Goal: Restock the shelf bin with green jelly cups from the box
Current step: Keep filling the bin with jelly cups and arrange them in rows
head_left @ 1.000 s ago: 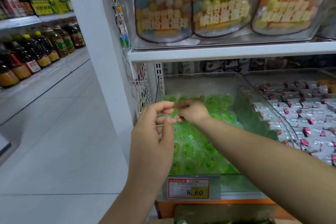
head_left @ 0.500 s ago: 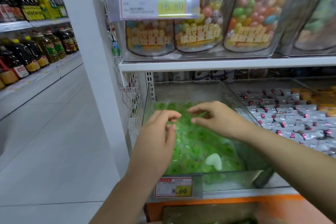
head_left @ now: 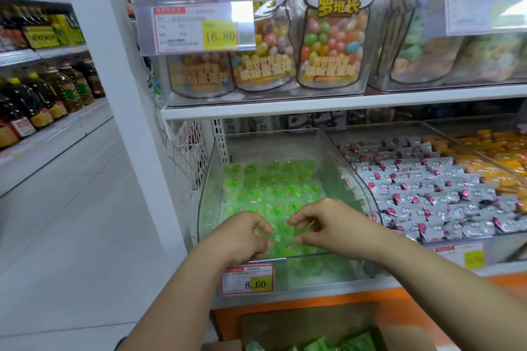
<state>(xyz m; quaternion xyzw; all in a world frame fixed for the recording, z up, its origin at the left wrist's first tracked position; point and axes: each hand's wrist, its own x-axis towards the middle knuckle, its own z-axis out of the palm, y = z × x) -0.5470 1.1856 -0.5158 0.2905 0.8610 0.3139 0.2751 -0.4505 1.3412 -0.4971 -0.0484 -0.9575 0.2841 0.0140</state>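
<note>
A clear plastic shelf bin [head_left: 360, 183] on the lower shelf holds several green jelly cups [head_left: 271, 185], laid in rows. Both my hands are over the front part of the bin, close together. My left hand [head_left: 242, 236] has its fingers curled and pinches the thin green edge of a jelly cup. My right hand [head_left: 322, 225] pinches another green edge between thumb and fingers. Below the shelf, at the bottom of the view, the open cardboard box [head_left: 310, 322] shows green packs [head_left: 328, 346] inside.
A price tag reading 8.60 [head_left: 247, 279] hangs on the bin's front. To the right are bins of grey wrapped candies [head_left: 427, 188] and orange packets [head_left: 502, 148]. Candy bags [head_left: 330, 37] fill the shelf above. A white pillar [head_left: 114, 65] and an aisle with oil bottles [head_left: 42, 94] lie to the left.
Both hands have drawn back from the middle of the bin to its front edge and come closer together. The camera has tilted up, showing more of the upper shelf.
</note>
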